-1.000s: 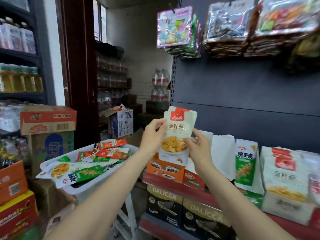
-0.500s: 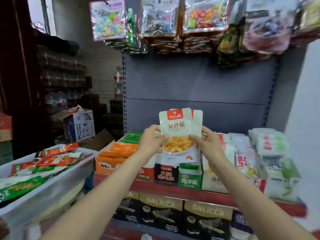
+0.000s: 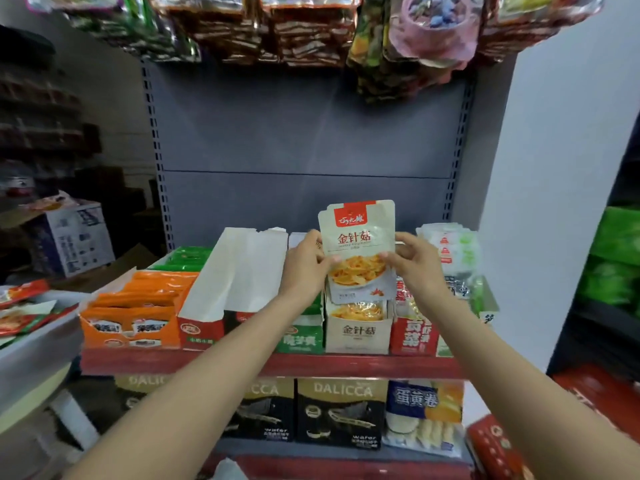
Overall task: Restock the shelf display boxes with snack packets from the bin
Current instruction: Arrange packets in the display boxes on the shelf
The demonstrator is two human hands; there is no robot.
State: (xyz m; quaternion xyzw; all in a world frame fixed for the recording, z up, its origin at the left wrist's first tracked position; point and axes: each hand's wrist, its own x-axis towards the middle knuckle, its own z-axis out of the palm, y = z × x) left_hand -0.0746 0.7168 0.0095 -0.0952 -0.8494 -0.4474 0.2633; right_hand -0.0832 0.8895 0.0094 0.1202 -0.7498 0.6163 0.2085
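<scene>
The snack packet [image 3: 358,244] is upright between both hands, left hand [image 3: 304,268] and right hand [image 3: 415,268] each pinching one side edge, above the matching display box [image 3: 358,332].

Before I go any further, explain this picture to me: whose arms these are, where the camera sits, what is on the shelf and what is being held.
There is no machine here. The arms belong to a person wearing a wide-angle camera on the head, so you look forward and down along them at a shop shelf.

The left hand and the right hand pinch the two sides of a beige enoki mushroom snack packet, held upright above a matching beige display box that already shows a packet inside.

On the red shelf open display boxes stand in a row: an orange box full of orange packets on the left, then a box with a tall white flap, and red and green ones around the beige box. Black DALICCA wafer boxes sit on the shelf below. More snack bags hang overhead. At the far left is the edge of the bin with loose packets.
</scene>
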